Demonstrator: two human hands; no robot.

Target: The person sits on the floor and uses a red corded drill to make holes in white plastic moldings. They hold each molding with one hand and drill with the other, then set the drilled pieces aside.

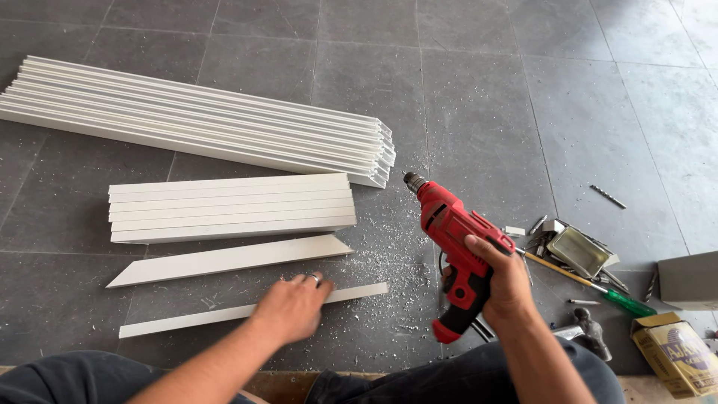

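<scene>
Left fingers: my left hand (293,307) lies flat with fingers spread on the near white strip (224,314).
Right fingers: my right hand (505,278) is wrapped tight around the red drill (452,247), its tip pointing far and left.
Strips: a cut white piece (224,262), then two white piles (224,206), lie farther off.
Right side: a green screwdriver (598,288) and a small box (677,355).
Floor: grey tiles (486,112) with white dust.

Bright even daylight, soft shadows — sharp
</scene>
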